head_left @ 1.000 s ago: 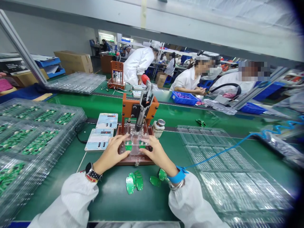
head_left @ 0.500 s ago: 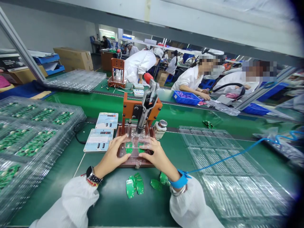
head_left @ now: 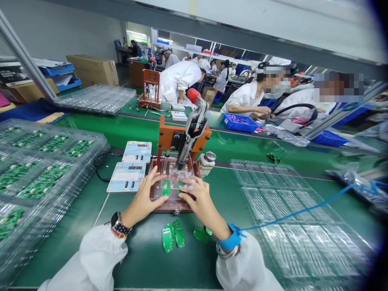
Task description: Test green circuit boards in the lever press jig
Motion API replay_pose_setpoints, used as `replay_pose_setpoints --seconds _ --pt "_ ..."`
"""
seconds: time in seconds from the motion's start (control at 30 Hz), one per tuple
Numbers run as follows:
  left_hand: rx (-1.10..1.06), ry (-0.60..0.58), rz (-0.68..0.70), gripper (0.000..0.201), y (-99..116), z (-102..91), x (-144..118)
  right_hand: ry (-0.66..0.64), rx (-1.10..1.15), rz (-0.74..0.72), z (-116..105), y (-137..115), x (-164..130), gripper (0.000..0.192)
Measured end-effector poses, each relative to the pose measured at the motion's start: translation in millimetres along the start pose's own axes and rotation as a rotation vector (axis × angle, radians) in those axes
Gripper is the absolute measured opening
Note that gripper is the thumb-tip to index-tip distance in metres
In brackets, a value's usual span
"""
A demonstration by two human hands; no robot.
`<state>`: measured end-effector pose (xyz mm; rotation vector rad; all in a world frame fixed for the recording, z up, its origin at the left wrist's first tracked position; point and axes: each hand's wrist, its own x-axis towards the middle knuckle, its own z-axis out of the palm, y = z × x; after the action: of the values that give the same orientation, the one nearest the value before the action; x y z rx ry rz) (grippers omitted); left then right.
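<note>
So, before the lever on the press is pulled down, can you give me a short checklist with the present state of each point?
1. Two green boards seated in the fixture base: cannot tell, the clear plate and the fingers hide their edges.
2. Left hand off the fixture: not ok, its fingers rest on the left edge.
3. Right hand off the fixture: not ok, its fingers lie on the clear plate.
4. Lever raised: ok, the red knob is up.
5. Loose boards away from the fixture: ok, they lie on the mat in front of it.
</note>
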<state>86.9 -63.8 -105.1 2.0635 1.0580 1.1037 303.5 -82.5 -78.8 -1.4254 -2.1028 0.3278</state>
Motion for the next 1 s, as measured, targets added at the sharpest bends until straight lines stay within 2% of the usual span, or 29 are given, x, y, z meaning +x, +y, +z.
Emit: replay_pose_setpoints --seconds 0.13,0.23,0.53,0.63,0.77,0.87,0.93,1.0 --pt "-0.003 0.002 -0.004 0.086 1 -0.1 0 -0.041 -0.135 -0.118 -6 -3 4 0.014" --pt "-0.017 0.006 -0.022 0.087 1 -0.4 0 -0.054 -0.157 -0.177 -8 -2 6 0.017" --pt "-0.082 0.016 -0.022 0.086 -2 -0.1 -1 0.005 0.064 -0.089 -7 7 6 0.021" --pt "-0.091 0.02 -0.017 0.086 -2 0.0 0 -0.034 0.037 -0.083 -9 4 6 0.031" --pt "-0.117 0.014 -0.034 0.083 -3 0.1 0 -0.087 -0.054 -0.096 -10 1 7 0.027" --pt "-0.145 0.005 -0.056 0.083 -4 -0.5 0 -0.13 -0.102 -0.112 -26 3 13 0.029" --pt "-0.161 0.003 -0.063 0.084 -4 -1.0 0 -0.136 -0.086 -0.089 -52 6 24 0.023" --pt "-0.176 0.0 -0.066 0.085 -5 -1.4 -1 0.006 -0.037 -0.062 -87 7 43 0.017"
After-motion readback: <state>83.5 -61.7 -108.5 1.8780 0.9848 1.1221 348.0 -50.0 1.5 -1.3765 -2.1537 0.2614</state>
